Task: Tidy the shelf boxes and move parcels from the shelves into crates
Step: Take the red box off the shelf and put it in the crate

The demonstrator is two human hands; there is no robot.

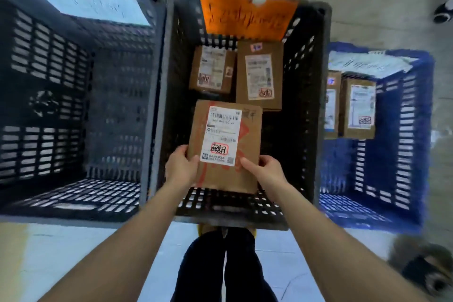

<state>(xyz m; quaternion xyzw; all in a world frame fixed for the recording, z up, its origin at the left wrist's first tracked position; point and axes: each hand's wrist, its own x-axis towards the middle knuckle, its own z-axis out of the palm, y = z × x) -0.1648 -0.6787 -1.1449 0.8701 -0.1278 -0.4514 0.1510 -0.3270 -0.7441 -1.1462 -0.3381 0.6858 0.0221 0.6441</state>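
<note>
A brown cardboard parcel (250, 140) with a white shipping label sits in both my hands over the middle black crate (308, 105). My left hand (180, 165) grips its lower left edge, thumb on top. My right hand (266, 169) grips its lower right edge. Two more brown parcels (212, 68) (259, 76) lie at the crate's far end, below an orange paper sign (245, 16).
A dark grey crate (81, 95) with a white paper sign stands on the left. A blue crate (407, 130) on the right holds two upright parcels (359, 108). My dark-trousered legs (220, 267) stand on the pale floor in front.
</note>
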